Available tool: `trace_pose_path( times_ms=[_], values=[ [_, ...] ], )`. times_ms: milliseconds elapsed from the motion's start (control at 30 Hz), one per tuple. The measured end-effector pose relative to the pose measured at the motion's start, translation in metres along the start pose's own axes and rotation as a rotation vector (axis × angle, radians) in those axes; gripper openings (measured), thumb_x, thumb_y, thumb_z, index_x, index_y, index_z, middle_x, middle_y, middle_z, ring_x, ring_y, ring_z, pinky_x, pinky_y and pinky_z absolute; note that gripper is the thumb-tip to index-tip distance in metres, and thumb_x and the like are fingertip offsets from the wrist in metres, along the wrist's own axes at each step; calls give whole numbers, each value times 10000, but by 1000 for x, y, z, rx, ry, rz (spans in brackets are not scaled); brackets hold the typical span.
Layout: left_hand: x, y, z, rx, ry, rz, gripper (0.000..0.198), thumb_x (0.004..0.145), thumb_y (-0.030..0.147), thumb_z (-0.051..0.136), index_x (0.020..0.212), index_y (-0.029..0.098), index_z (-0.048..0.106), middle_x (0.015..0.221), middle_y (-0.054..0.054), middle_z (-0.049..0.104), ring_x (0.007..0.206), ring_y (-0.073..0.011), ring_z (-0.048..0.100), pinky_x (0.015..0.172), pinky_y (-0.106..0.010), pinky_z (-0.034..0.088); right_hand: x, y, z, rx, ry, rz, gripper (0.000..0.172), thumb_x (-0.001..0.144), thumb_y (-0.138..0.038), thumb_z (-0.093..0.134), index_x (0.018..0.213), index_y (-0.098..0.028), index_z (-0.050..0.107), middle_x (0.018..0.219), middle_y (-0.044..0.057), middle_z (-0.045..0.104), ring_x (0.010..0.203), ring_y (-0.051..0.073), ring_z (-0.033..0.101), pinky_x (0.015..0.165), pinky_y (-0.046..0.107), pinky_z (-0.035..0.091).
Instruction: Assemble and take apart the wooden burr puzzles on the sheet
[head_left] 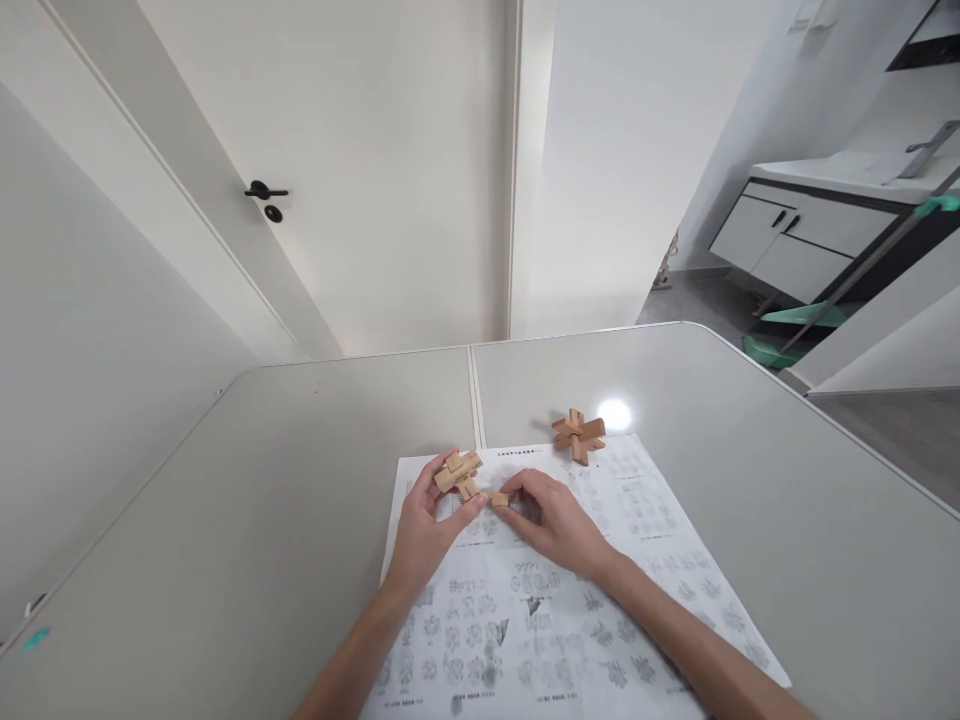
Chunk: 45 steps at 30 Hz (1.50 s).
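Over a white printed paper sheet (510,552) we cannot read, our left hand (424,528) grips a pale cross-shaped wooden assembly (457,470), our right hand (559,518) pinching a small tan wooden block (499,499) at its four o'clock.

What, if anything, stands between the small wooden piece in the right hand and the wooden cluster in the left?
Only the thumb tip of the left hand appears between the small wooden piece, in the right hand, and the wooden cluster; nothing else visible stands there.
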<state>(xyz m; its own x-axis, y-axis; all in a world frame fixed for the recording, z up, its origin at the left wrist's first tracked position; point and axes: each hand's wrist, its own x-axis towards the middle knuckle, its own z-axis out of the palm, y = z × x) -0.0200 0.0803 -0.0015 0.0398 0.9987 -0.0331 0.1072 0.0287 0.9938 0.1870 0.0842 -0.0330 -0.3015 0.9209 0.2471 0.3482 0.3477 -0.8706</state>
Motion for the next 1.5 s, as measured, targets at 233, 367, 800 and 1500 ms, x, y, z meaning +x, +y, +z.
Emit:
trace_pose_path(
  times_ms=[233, 367, 800, 1500],
  values=[
    [-6, 1, 3, 304, 83, 145, 619, 803, 400, 822, 1358, 335, 555, 1370, -43, 654, 1273, -270, 613, 1109, -423, 467, 3, 0, -2, 229, 137, 224, 339, 942, -557, 632, 870, -239, 537, 671, -17, 567, 604, 170, 502, 570, 303, 396],
    [-7, 2, 5, 373, 63, 217, 601, 794, 361, 821, 1339, 322, 571, 1282, -34, 693, 1185, -258, 658, 1059, -404, 499, 6, -1, -7, 391, 137, 264, 391, 932, -595, 639, 1049, -226, 586, 637, -35, 575, 623, 179, 557, 582, 296, 414],
    [-6, -5, 2, 454, 65, 302, 580, 808, 327, 807, 1335, 322, 564, 1263, -39, 697, 1144, -257, 671, 1026, -413, 517, 8, -1, -9, 857, -93, 378, 398, 865, -552, 761, 828, -203, 573, 700, -3, 677, 498, 114, 538, 490, 261, 418],
    [-8, -5, 3, 525, -107, 462, 613, 850, 184, 748, 1392, 369, 529, 1259, -43, 655, 1144, -252, 654, 972, -395, 544, 5, -3, -16, 1037, -407, 402, 548, 810, -454, 856, 1237, -180, 649, 761, -1, 657, 586, 126, 566, 572, 281, 448]
  ],
)
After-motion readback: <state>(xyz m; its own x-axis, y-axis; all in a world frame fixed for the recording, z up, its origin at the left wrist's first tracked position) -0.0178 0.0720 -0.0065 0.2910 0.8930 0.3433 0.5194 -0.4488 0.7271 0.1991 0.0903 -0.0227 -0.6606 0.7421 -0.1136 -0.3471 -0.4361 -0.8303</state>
